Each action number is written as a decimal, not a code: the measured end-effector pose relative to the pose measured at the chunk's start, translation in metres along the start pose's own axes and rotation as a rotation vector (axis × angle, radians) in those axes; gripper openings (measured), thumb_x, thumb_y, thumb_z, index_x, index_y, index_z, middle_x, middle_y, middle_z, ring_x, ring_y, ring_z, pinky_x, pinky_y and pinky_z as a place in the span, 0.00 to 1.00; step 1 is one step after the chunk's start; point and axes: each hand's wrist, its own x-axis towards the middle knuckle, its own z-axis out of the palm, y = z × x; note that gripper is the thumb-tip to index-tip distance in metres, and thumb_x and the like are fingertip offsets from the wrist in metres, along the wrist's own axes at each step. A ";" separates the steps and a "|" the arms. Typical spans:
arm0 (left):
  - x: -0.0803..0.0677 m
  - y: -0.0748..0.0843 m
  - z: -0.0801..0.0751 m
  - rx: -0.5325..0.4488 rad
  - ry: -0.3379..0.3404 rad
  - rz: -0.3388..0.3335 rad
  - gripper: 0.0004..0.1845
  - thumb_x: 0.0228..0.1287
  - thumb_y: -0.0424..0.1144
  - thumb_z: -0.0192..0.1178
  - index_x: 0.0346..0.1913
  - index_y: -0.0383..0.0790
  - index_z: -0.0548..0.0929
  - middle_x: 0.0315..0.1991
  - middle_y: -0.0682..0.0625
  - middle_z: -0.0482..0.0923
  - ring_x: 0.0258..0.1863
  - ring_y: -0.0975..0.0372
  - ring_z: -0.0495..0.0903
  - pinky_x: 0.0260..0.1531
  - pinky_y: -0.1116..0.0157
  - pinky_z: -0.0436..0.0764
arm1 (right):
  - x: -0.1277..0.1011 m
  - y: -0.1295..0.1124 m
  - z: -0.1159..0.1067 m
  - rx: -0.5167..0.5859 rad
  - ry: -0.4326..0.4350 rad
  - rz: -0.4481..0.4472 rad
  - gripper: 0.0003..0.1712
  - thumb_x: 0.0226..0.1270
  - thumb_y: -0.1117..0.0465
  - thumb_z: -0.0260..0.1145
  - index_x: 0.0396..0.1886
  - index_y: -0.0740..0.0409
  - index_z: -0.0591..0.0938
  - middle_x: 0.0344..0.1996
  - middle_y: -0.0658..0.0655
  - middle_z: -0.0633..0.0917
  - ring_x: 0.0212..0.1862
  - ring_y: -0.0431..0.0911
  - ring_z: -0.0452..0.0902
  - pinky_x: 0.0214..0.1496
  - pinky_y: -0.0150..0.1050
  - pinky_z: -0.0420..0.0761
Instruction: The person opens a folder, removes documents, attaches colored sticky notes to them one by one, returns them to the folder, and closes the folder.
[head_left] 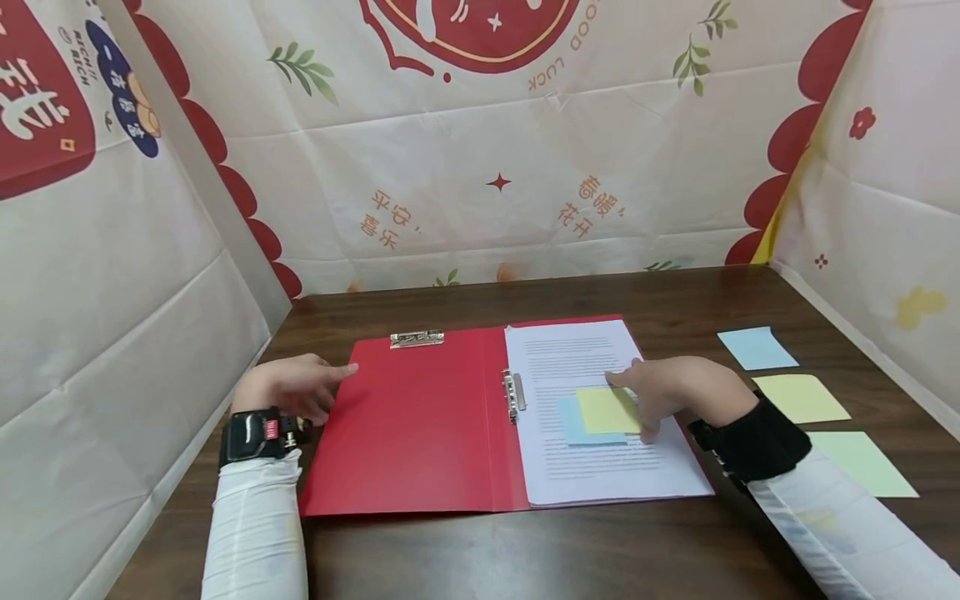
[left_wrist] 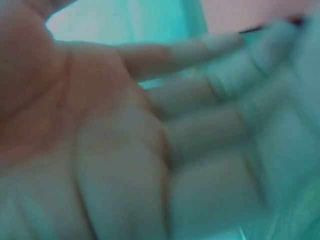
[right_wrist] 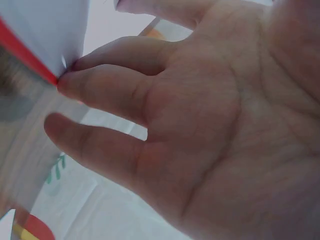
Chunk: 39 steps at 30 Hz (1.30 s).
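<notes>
Fingers of the right hand [head_left: 678, 392] lay spread, pressing the yellow sticky note [head_left: 606, 409] onto the printed page [head_left: 600, 475]; firm, even rubbing would seat it, while the left hand [head_left: 288, 387], fingers straight, steadied the red folder [head_left: 405, 433].

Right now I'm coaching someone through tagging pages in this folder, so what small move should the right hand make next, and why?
Probably press the yellow sticky note flat onto the printed page. The right hand already rests its fingertips at the note's right edge, and the note overlaps a blue note. The left hand touches the red folder at its left edge.
</notes>
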 end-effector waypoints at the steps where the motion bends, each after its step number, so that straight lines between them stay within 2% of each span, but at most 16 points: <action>1: -0.003 -0.001 -0.003 -0.061 -0.006 0.053 0.40 0.82 0.60 0.52 0.76 0.27 0.64 0.49 0.39 0.84 0.40 0.55 0.88 0.44 0.58 0.91 | 0.000 0.003 -0.001 0.000 -0.004 -0.001 0.64 0.48 0.57 0.88 0.84 0.53 0.64 0.79 0.78 0.62 0.69 0.70 0.69 0.70 0.72 0.72; 4: -0.019 0.002 -0.012 -0.201 0.013 0.250 0.35 0.85 0.55 0.49 0.77 0.29 0.63 0.44 0.48 0.84 0.39 0.60 0.88 0.46 0.59 0.91 | -0.001 0.011 -0.006 0.007 -0.016 -0.006 0.63 0.49 0.59 0.87 0.84 0.52 0.65 0.79 0.79 0.61 0.66 0.70 0.69 0.69 0.72 0.71; 8: -0.037 0.020 -0.015 -0.335 0.068 0.515 0.29 0.87 0.47 0.49 0.78 0.32 0.62 0.47 0.52 0.86 0.43 0.62 0.90 0.48 0.60 0.91 | -0.003 0.016 -0.010 0.027 -0.023 -0.020 0.63 0.49 0.61 0.86 0.84 0.52 0.64 0.80 0.79 0.59 0.64 0.70 0.68 0.68 0.71 0.71; 10: -0.042 0.035 -0.010 -0.343 0.097 0.605 0.28 0.86 0.46 0.50 0.79 0.36 0.61 0.52 0.50 0.84 0.46 0.62 0.91 0.49 0.61 0.91 | -0.004 0.016 -0.010 0.045 -0.026 -0.028 0.64 0.49 0.61 0.86 0.85 0.52 0.63 0.80 0.80 0.58 0.65 0.70 0.67 0.70 0.72 0.70; 12: -0.045 0.049 -0.003 -0.315 0.112 0.655 0.30 0.85 0.45 0.51 0.81 0.42 0.58 0.60 0.47 0.80 0.51 0.61 0.89 0.50 0.62 0.91 | -0.005 0.014 -0.009 0.081 -0.033 -0.038 0.65 0.48 0.61 0.87 0.85 0.51 0.62 0.81 0.79 0.56 0.66 0.71 0.66 0.72 0.74 0.67; 16: -0.048 0.075 0.014 -0.268 0.090 0.681 0.36 0.86 0.48 0.48 0.86 0.52 0.46 0.72 0.39 0.69 0.56 0.63 0.84 0.52 0.64 0.89 | -0.006 0.009 -0.002 0.156 -0.044 -0.047 0.69 0.45 0.58 0.89 0.86 0.48 0.60 0.83 0.76 0.53 0.69 0.71 0.63 0.75 0.76 0.63; 19: -0.047 0.090 0.026 -0.289 0.051 0.716 0.37 0.88 0.49 0.44 0.87 0.53 0.40 0.78 0.36 0.62 0.56 0.64 0.84 0.53 0.65 0.88 | -0.006 0.005 0.004 0.203 -0.050 -0.057 0.69 0.45 0.58 0.89 0.86 0.48 0.60 0.84 0.75 0.51 0.72 0.71 0.61 0.76 0.77 0.60; 21: -0.046 0.098 0.034 -0.273 0.045 0.756 0.35 0.88 0.46 0.43 0.87 0.52 0.42 0.79 0.36 0.61 0.58 0.62 0.84 0.54 0.64 0.88 | -0.005 0.002 0.007 0.208 -0.047 -0.078 0.68 0.47 0.59 0.88 0.86 0.48 0.60 0.85 0.74 0.51 0.75 0.71 0.59 0.78 0.78 0.58; 24: -0.043 0.105 0.044 -0.182 0.027 0.833 0.32 0.88 0.40 0.45 0.87 0.47 0.50 0.80 0.38 0.63 0.66 0.52 0.81 0.60 0.58 0.88 | -0.004 -0.003 0.008 0.198 -0.036 -0.122 0.65 0.50 0.61 0.86 0.86 0.47 0.61 0.86 0.71 0.51 0.81 0.69 0.56 0.79 0.77 0.56; 26: -0.038 0.109 0.051 -0.079 0.025 0.890 0.34 0.85 0.36 0.50 0.86 0.48 0.54 0.80 0.40 0.64 0.70 0.46 0.78 0.61 0.54 0.87 | -0.004 -0.006 0.007 0.173 -0.011 -0.156 0.63 0.52 0.60 0.86 0.86 0.46 0.62 0.86 0.68 0.55 0.80 0.67 0.60 0.78 0.73 0.62; 28: -0.032 0.111 0.058 -0.024 -0.012 0.932 0.38 0.81 0.32 0.56 0.87 0.51 0.54 0.81 0.42 0.62 0.73 0.41 0.75 0.62 0.50 0.87 | -0.003 -0.006 0.005 0.144 0.019 -0.193 0.60 0.54 0.60 0.84 0.85 0.45 0.64 0.80 0.67 0.67 0.72 0.63 0.69 0.71 0.65 0.74; 30: -0.023 0.112 0.067 0.035 -0.023 0.924 0.45 0.76 0.32 0.63 0.87 0.58 0.53 0.81 0.45 0.61 0.74 0.43 0.72 0.61 0.51 0.87 | -0.002 -0.004 0.002 0.125 0.061 -0.242 0.54 0.59 0.64 0.80 0.84 0.47 0.66 0.73 0.63 0.76 0.63 0.57 0.74 0.60 0.53 0.79; 32: -0.013 0.112 0.077 0.087 -0.026 0.883 0.48 0.72 0.34 0.67 0.86 0.63 0.54 0.81 0.48 0.59 0.76 0.46 0.69 0.60 0.51 0.88 | 0.000 -0.001 -0.002 0.122 0.117 -0.295 0.46 0.64 0.69 0.74 0.82 0.52 0.69 0.66 0.62 0.80 0.55 0.54 0.75 0.48 0.44 0.78; 35: 0.000 0.112 0.091 0.182 -0.025 0.790 0.47 0.69 0.39 0.71 0.84 0.68 0.59 0.82 0.52 0.58 0.79 0.50 0.63 0.60 0.52 0.88 | 0.003 0.007 -0.008 0.112 0.237 -0.386 0.37 0.68 0.75 0.65 0.78 0.60 0.73 0.65 0.64 0.83 0.53 0.51 0.78 0.44 0.39 0.78; 37: 0.007 0.112 0.101 0.232 -0.052 0.765 0.45 0.68 0.41 0.72 0.83 0.66 0.62 0.84 0.53 0.55 0.80 0.50 0.60 0.61 0.51 0.87 | 0.004 0.012 -0.011 0.112 0.315 -0.427 0.33 0.70 0.76 0.61 0.75 0.64 0.75 0.63 0.65 0.84 0.47 0.49 0.79 0.41 0.38 0.78; 39: 0.012 0.112 0.110 0.277 -0.076 0.754 0.43 0.68 0.42 0.71 0.82 0.63 0.65 0.85 0.54 0.54 0.81 0.52 0.59 0.61 0.52 0.87 | 0.003 0.019 -0.016 0.116 0.372 -0.444 0.31 0.70 0.76 0.59 0.74 0.67 0.76 0.57 0.65 0.86 0.42 0.46 0.78 0.41 0.37 0.77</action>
